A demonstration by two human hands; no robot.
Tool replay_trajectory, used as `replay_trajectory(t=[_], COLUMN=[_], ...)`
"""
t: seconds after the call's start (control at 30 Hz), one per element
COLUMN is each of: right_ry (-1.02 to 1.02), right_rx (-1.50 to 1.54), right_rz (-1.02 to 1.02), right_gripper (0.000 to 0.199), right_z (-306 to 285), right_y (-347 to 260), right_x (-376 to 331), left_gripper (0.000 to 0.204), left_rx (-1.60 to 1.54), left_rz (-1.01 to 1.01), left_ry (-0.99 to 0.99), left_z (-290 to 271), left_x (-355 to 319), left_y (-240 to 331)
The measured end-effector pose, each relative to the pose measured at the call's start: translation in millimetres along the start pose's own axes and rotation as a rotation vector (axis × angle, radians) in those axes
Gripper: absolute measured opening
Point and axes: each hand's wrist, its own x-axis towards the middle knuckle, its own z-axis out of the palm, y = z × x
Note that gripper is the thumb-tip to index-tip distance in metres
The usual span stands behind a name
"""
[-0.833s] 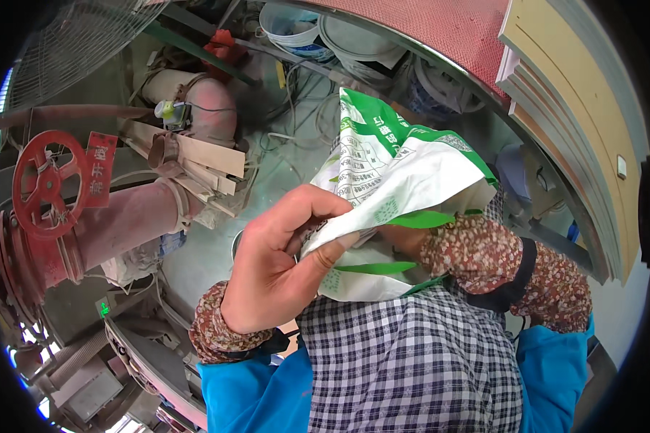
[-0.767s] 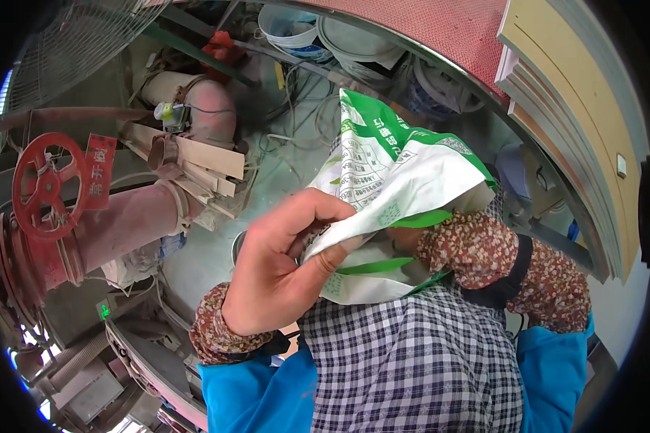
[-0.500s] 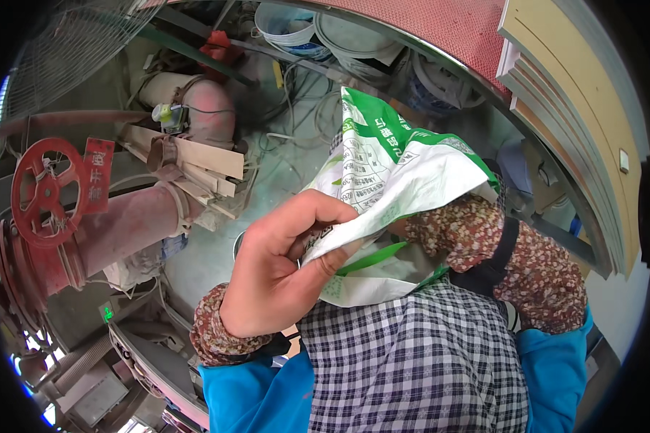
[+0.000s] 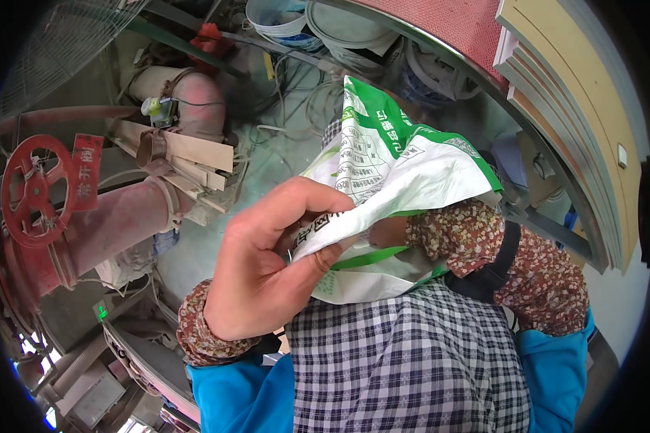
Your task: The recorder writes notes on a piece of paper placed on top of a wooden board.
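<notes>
Pinching the bag's point(image 4: 437, 180) edge with your left hand point(image 4: 249, 270), hold it wide around your right hand point(image 4: 388, 232) (fingers hidden, so I cannot tell their grip).

Left grip point(image 4: 256, 261) pinching bag point(image 4: 420, 173), right grip point(image 4: 390, 232) inside

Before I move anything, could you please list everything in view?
Bag: one, white and green, centre
Handwheel: one, red, far left
Sign: one, red, beside the handwheel
Pipes: at least two, reddish, left
Wooden slats: several, tan, upper left
Wire guard: one, grey, upper left
Buckets: at least two, whitish, top centre
Textured surface: one, red, top
Panels: several, beige, stacked, upper right
Apron: one, dark-and-white checks, bottom centre
Sleeve covers: two, brown floral, forearms
Sleeves: two, blue, bottom
Left grip: one, pinching the bag's edge
Right grip: one, mostly hidden, bag's mouth
</notes>
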Motion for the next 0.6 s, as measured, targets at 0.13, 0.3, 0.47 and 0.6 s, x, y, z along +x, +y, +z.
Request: replay_trajectory(t=[0.13,0.3,0.47,0.6], right_ry=[0.009,0.019,0.028,0.028], right_rx=[-0.003,0.004,0.016,0.030], right_rz=[0.000,-0.001,0.000,-0.001], right_gripper=[0.028,0.029,0.030,0.031], right_z=[-0.3,1.4,1.7,3.3], right_y=[-0.4,1.1,4.1,8.1], right_x=[-2.0,-2.0,-0.7,4.0], left_gripper=[0.022,0.024,0.024,0.025], left_rx=[0.004,-0.016,-0.053,-0.035], left_rz=[0.025,-0.007,-0.027,-0.005], left_ry=[0.006,-0.100,-0.059,-0.009], left_z=[0.6,-4.4,-6.9,-10.6], left_x=[-0.6,4.2,8.8,9.7], left_y=[-1.0,-4.1,-5.8,-3.8])
